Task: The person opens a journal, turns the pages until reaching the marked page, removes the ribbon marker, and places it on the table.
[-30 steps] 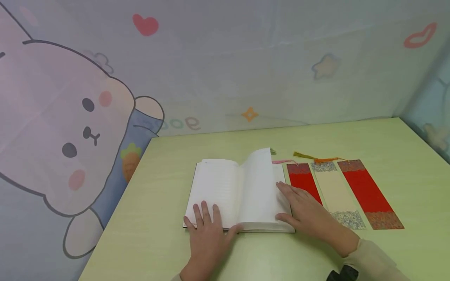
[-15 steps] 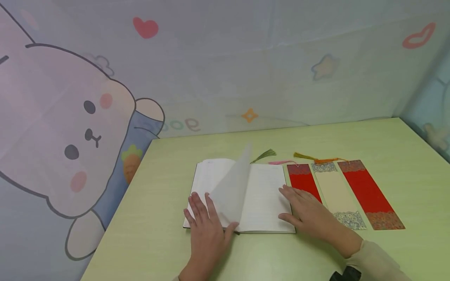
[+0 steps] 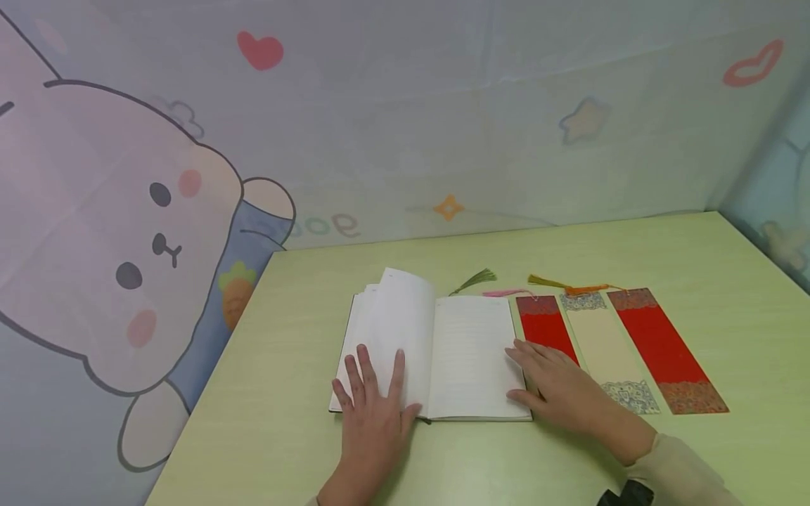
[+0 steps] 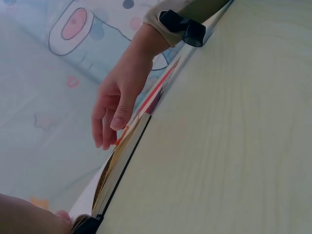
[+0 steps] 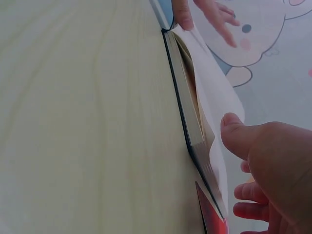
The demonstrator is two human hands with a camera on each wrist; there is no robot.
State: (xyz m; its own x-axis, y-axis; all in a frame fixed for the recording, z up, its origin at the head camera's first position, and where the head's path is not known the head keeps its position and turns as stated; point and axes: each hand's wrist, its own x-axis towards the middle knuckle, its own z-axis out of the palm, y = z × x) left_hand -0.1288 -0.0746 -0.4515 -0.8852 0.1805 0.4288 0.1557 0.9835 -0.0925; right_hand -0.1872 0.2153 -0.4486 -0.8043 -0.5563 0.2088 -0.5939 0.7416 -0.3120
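Observation:
An open notebook (image 3: 477, 358) with white lined pages and a dark cover edge lies on the table. Over its left side a loose leaf (image 3: 405, 309) curves up, its top raised above the other pages. My left hand (image 3: 373, 422) rests on the lower left page, fingers spread, thumb near the spine. At the right edge of the notebook is my right hand (image 3: 557, 386), fingers extended and relaxed, fingertips at the page margin. In the right wrist view its thumb (image 5: 233, 129) is beside the page; nothing is pinched. Under and past this hand lies a red bookmark (image 3: 545, 322), partly covered.
Farther right lie a cream bookmark (image 3: 601, 337) with patterned ends and another red bookmark (image 3: 664, 351). A green tassel (image 3: 474, 280) and a pink tassel (image 3: 506, 292) lie behind the notebook. A printed cloth backdrop (image 3: 411, 126) rises beyond the table (image 3: 253, 393).
Leaves first standing over the right side have turned across to the left, baring the lined right page. The green tassel has come into fuller view. My right hand has shifted slightly right.

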